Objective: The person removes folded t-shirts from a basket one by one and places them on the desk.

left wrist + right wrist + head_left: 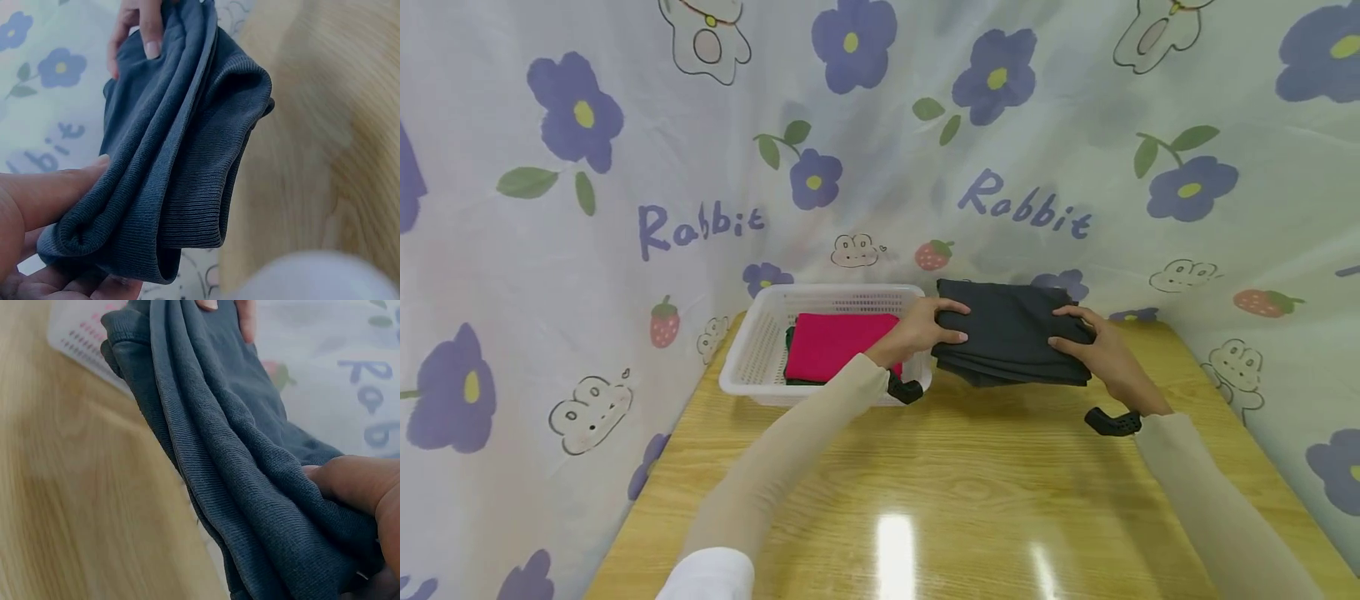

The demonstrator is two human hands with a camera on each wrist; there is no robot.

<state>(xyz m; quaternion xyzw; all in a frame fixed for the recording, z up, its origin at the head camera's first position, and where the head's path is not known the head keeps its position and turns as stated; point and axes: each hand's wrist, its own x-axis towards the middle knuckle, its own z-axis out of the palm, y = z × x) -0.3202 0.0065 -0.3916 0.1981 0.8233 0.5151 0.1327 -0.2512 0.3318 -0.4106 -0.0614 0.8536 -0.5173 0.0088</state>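
Note:
A folded dark grey garment with ribbed edges hangs above the table, held between both hands. My left hand grips its left side, thumb on the near face and fingers behind in the left wrist view. The right side is gripped by my right hand; in the right wrist view its thumb presses into the layered cloth. Just left of the garment stands a white plastic basket. Inside it lies a folded red cloth, with a dark green edge showing beneath.
The wooden table reaches toward me, with light glare near the front. Behind it and at both sides hangs a white curtain printed with purple flowers and rabbits. The basket's right rim sits close to my left wrist.

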